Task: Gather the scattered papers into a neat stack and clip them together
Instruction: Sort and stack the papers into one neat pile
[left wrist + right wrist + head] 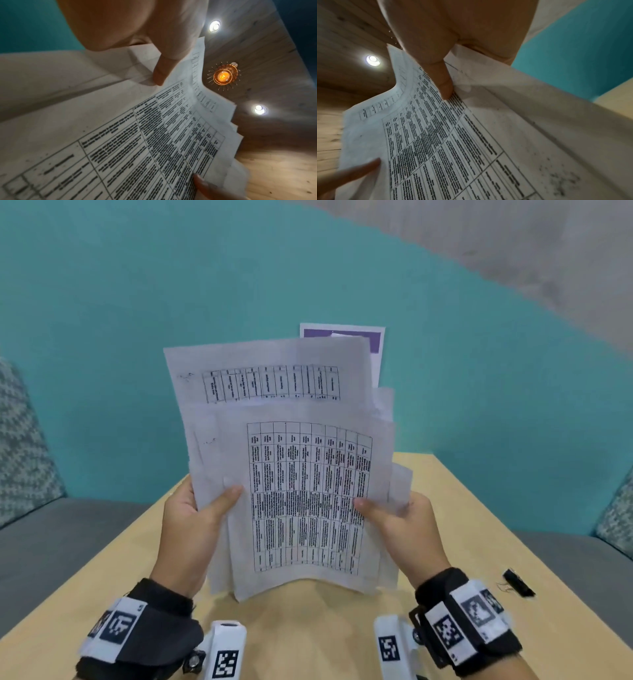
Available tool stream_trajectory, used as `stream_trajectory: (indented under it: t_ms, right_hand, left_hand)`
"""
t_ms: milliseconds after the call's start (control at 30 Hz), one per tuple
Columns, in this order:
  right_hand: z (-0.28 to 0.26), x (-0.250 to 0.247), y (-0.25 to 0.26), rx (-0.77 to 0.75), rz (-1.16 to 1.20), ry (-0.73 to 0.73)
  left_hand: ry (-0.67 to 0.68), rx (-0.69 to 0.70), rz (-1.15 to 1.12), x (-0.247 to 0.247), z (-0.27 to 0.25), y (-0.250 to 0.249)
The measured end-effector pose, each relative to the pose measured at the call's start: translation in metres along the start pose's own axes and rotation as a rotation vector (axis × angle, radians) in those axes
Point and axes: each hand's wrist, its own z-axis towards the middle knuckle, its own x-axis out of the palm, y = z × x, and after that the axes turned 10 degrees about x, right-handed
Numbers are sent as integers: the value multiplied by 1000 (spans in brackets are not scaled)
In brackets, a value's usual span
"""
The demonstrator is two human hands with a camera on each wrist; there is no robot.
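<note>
Several white papers printed with tables stand upright and unevenly fanned, their lower edges on the wooden table. One sheet with a purple block sticks out at the top. My left hand grips the bundle's left edge, thumb on the front sheet. My right hand grips the right edge the same way. The left wrist view shows my left thumb pressing the papers; the right wrist view shows my right thumb on the papers. A black binder clip lies on the table at the right.
A teal wall rises behind the table. Grey seating with patterned cushions flanks both sides. Ceiling lights appear in the wrist views.
</note>
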Motion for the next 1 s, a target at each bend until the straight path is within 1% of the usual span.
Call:
stream_trajectory:
  t_ms: [133,267,367,533,667,733,833,900,1000]
  right_hand:
    - [0,-2,-15,123,-23,49]
    - [-1,-6,-26,222,32,76]
    - [-3,-7,-29,273,95,83]
    - [-2,-14,-30,288,119,106]
    - [-4,-24,-30,348,139,110]
    - [-3,-31,-32,408,236,100]
    - [-6,-34,-35,478,454,118]
    - [-11,-27,-38,521,609,139]
    - [-21,-10,-38,570,811,208]
  left_hand:
    - [53,-65,72,1,-2,4]
    - [77,-94,134,1,-3,4]
    - [55,-76,153,2,-5,2]
    - [16,-81,151,-1,-3,4]
    - [-49,-110,84,-4,0,4]
    - [-89,-142,42,-6,2,4]
    - [-134,-187,-31,-6,4,4]
    - [-163,-206,-84,-6,3,6]
    - [-184,-245,-202,-4,2,9]
